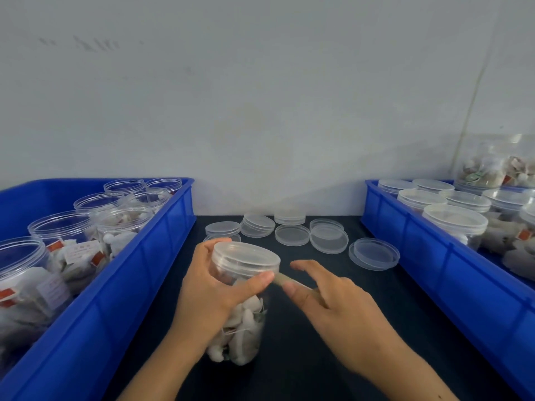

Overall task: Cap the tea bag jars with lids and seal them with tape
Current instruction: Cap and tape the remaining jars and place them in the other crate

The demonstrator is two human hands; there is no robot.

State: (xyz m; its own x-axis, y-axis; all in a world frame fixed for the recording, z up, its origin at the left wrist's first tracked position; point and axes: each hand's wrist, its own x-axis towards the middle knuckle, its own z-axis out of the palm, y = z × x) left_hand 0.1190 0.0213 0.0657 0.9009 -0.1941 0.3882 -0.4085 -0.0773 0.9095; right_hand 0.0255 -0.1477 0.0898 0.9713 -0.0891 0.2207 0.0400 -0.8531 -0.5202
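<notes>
A clear jar of tea bags [243, 328] stands on the dark table in front of me, with a clear lid [246, 257] on top. My left hand [211, 296] grips the jar just under the lid, its thumb pressed on the lid's rim. A strip of tape [289, 281] stretches from that thumb to my right hand [338, 311], which pinches the tape with the index finger stretched out. The tape roll is hidden.
A blue bin [162, 244] on the left holds several open jars of tea bags [121, 227]. A blue bin [405, 235] on the right holds several capped jars [454, 224]. Several loose clear lids [292, 235] lie at the back of the table.
</notes>
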